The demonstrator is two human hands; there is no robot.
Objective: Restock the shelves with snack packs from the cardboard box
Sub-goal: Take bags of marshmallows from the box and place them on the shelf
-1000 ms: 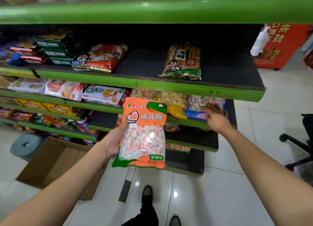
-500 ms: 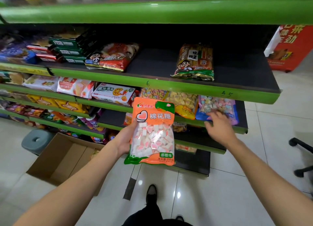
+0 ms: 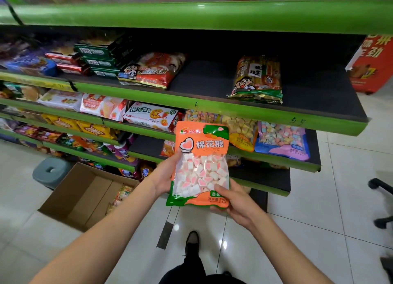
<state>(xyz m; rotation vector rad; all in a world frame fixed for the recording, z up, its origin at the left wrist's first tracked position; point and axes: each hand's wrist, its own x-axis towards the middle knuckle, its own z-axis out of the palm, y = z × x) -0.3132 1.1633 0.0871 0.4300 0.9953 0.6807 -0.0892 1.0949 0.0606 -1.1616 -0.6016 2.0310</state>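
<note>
An orange and green marshmallow pack (image 3: pixel 201 166) with pink and white pieces hangs upright in front of the shelves. My left hand (image 3: pixel 164 175) grips its left edge, thumb on the front. My right hand (image 3: pixel 232 199) holds its lower right corner, thumb on the front. Behind it, on the green-edged shelf (image 3: pixel 276 159), lie a yellow marshmallow pack (image 3: pixel 241 132) and a blue and pink one (image 3: pixel 282 140). The open cardboard box (image 3: pixel 85 196) sits on the floor at lower left, with a few snack packs (image 3: pixel 121 195) inside.
Shelves (image 3: pixel 170 96) above and to the left carry biscuit and cracker packs; a rice cracker bag (image 3: pixel 257 79) lies on the upper shelf. A grey stool (image 3: pixel 51 171) stands by the box. A chair base (image 3: pixel 382 200) is at the right. My shoe (image 3: pixel 192 242) is on the tiled floor.
My right hand has left the blue and pink pack on the shelf and come down to take the lower right corner of the marshmallow pack. The left hand keeps its grip.
</note>
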